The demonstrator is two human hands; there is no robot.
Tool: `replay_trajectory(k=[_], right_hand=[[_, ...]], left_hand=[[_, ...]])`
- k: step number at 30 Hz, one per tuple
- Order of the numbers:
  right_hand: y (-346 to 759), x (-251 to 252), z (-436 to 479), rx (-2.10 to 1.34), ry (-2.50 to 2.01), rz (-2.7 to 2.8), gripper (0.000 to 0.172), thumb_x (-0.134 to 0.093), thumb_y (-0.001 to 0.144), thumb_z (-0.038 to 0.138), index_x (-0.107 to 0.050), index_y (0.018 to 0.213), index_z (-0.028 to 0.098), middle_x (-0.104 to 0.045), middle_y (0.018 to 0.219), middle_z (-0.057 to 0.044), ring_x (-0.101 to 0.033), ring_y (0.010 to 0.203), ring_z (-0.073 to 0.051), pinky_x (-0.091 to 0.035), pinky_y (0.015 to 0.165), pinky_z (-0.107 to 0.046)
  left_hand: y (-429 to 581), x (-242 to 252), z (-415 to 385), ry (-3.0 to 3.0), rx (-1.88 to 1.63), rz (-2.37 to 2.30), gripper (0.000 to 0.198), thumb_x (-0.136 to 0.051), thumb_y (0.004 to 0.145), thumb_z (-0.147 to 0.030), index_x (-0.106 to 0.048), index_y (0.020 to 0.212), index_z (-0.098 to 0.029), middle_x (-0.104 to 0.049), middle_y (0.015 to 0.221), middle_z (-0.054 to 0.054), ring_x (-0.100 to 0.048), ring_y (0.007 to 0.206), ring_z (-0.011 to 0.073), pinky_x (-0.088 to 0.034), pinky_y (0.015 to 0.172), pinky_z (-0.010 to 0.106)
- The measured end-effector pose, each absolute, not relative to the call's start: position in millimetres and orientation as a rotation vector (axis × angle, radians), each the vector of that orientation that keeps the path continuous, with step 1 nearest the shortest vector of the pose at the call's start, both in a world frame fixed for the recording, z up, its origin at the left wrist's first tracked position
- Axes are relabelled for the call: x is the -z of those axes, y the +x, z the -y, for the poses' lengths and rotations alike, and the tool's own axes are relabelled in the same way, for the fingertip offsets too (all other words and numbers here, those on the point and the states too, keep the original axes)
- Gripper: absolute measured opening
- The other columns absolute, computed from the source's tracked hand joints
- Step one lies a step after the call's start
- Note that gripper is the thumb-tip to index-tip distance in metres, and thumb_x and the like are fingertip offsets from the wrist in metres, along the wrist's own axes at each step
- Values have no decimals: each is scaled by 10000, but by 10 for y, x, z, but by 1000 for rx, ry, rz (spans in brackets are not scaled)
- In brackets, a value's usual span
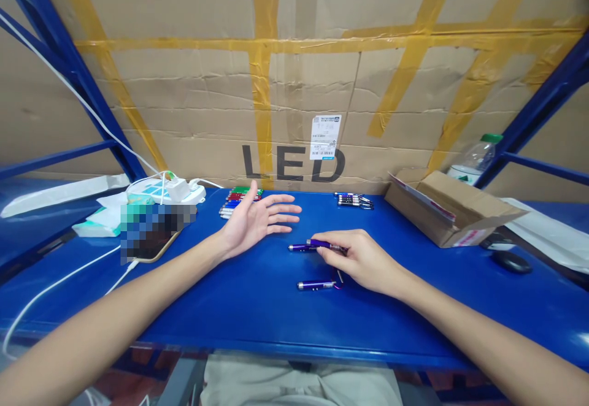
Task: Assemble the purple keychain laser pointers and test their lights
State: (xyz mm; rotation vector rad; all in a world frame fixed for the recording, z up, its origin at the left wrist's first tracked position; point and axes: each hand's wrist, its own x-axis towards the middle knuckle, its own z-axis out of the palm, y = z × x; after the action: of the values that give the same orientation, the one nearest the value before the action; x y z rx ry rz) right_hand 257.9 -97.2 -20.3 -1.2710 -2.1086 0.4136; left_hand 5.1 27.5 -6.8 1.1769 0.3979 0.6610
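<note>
My right hand [359, 259] is closed around purple penlights [301, 248] just above the middle of the blue table; their silver tips stick out to the left. Below them a single purple penlight [315, 285] lies flat, its tip to the left. My left hand [257, 219] hovers palm up with its fingers spread and holds nothing. Behind it lies a row of green, red, blue and white penlights [237, 197], partly hidden by the thumb. Farther right, at the back, rests a small group of dark and silver penlights [353, 201].
A phone [154, 240], a white power strip [193, 194] and cables are on the left. At the right stand an open cardboard box [421, 216], a black mouse [510, 262] and a bottle [476, 157]. A large taped carton [207, 105] closes off the back.
</note>
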Motion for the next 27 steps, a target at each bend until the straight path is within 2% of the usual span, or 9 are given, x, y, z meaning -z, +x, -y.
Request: replay_trajectory(k=[2, 8, 13, 18, 23, 25, 27], right_hand=[[2570, 198, 976, -415, -1251, 2111, 262, -601, 1080, 327, -833, 1165, 241, -830, 917, -14, -706, 694, -178, -533, 678, -291], [2577, 199, 981, -353, -1182, 2047, 278, -596, 1095, 332, -820, 1216, 222, -834, 1022, -47, -759, 857, -204, -559, 780, -299], [2591, 222, 1005, -317, -1162, 2062, 289, -596, 1101, 329, -812, 1253, 211, -818, 952, -42, -740, 805, -196, -551, 745, -299], [2589, 213, 995, -241, -1195, 2013, 302, -597, 1099, 332, -803, 1279, 204, -839, 1101, -75, -778, 930, -223, -573, 833, -316], [2547, 177, 1017, -324, -1179, 2104, 293, -577, 1098, 344, -830, 1180, 221, -822, 895, -41, -739, 731, -197, -563, 703, -303], [2534, 170, 1029, -338, -1165, 2079, 303, -572, 1102, 358, -821, 1214, 227, -844, 981, -54, -774, 813, -214, -592, 765, -314], [2535, 170, 1029, -318, -1177, 2030, 308, -576, 1100, 359, -810, 1252, 228, -851, 1150, -78, -802, 983, -250, -612, 874, -342]], left_hand=[[48, 59, -273, 1171, -659, -392, 909, -249, 1042, -836, -685, 1407, -127, -676, 1483, 238, -661, 1323, 381, -531, 1076, 494], [35, 69, -293, 1147, -658, -357, 895, -247, 1051, -817, -670, 1444, -134, -662, 1507, 236, -643, 1359, 393, -526, 1090, 508], [34, 83, -301, 1123, -655, -347, 900, -252, 1048, -823, -672, 1435, -127, -668, 1495, 242, -659, 1331, 388, -537, 1070, 498], [33, 79, -295, 1116, -655, -350, 906, -248, 1052, -820, -667, 1439, -116, -660, 1502, 251, -665, 1320, 382, -545, 1057, 486], [37, 79, -291, 1123, -658, -352, 916, -256, 1045, -831, -661, 1443, -113, -656, 1506, 254, -672, 1309, 377, -551, 1054, 479], [35, 81, -291, 1128, -652, -347, 905, -273, 1044, -829, -667, 1434, -113, -649, 1516, 253, -670, 1315, 379, -550, 1056, 478], [33, 83, -291, 1136, -646, -338, 897, -287, 1041, -830, -670, 1431, -118, -648, 1520, 251, -664, 1326, 382, -546, 1059, 480]])
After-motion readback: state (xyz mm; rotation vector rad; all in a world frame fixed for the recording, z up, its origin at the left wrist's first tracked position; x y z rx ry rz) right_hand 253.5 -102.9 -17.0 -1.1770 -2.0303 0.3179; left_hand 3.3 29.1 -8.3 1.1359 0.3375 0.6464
